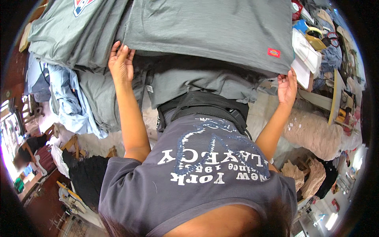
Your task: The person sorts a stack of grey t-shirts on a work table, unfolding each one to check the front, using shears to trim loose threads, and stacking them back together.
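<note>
A grey shirt (pixel 209 31) lies spread in front of me, with a small red label (pixel 274 53) near its lower right corner. My left hand (pixel 121 65) pinches the left end of its hem between thumb and fingers. At the right end of the hem, my right hand (pixel 287 87) grips the other corner, just below the label. Left of this shirt lies another grey garment (pixel 71 37) with a printed emblem at its top. More grey cloth (pixel 201 81) hangs bunched under the hem, against my waist.
Light blue cloth (pixel 75 100) hangs at the left beside more grey cloth. On the right stand white papers (pixel 304 59), a yellow tape roll (pixel 315 36) and a heap of mixed cloth. Beige fabric (pixel 314 132) is bundled below. A blurred person (pixel 29 152) is at far left.
</note>
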`<state>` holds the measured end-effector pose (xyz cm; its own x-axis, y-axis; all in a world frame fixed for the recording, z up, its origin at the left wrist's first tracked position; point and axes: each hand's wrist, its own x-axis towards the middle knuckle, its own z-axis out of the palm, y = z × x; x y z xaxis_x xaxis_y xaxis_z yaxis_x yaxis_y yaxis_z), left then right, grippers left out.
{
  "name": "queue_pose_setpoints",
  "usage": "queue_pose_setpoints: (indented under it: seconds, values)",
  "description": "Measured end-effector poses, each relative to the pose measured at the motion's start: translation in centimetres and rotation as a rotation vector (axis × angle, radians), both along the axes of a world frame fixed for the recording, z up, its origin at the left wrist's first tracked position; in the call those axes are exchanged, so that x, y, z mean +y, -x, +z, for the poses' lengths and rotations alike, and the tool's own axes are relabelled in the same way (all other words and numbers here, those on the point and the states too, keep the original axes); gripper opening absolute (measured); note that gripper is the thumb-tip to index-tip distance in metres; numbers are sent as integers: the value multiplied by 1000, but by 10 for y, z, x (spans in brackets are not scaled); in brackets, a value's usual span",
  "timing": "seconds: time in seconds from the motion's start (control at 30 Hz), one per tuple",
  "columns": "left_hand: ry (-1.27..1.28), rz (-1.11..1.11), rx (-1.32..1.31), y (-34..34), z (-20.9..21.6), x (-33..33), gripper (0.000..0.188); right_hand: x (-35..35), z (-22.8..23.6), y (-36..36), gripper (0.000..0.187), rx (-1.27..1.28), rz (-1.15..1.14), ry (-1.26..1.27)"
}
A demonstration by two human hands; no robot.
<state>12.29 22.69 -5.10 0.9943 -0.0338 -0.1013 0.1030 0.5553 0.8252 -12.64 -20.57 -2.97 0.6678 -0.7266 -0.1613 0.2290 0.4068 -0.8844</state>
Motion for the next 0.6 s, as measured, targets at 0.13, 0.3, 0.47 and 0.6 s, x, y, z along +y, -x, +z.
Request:
queue_pose_setpoints:
  seconds: [0.13, 0.3, 0.47, 0.6]
  values:
    - [-74, -43, -46, -1, -1, 7, 26, 2, -5, 0, 28, -19, -32, -8]
    - [-163, -44, -30, 1, -2, 9, 22, -3, -12, 1, 35, -18, -11, -64]
    - [-146, -83, 0, 7, 5, -1, 17, -5, -12, 8, 37, -29, -43, -79]
    - [-196, -85, -2, 9, 15, -7, 21, -3, -6, 8, 39, -18, -51, -51]
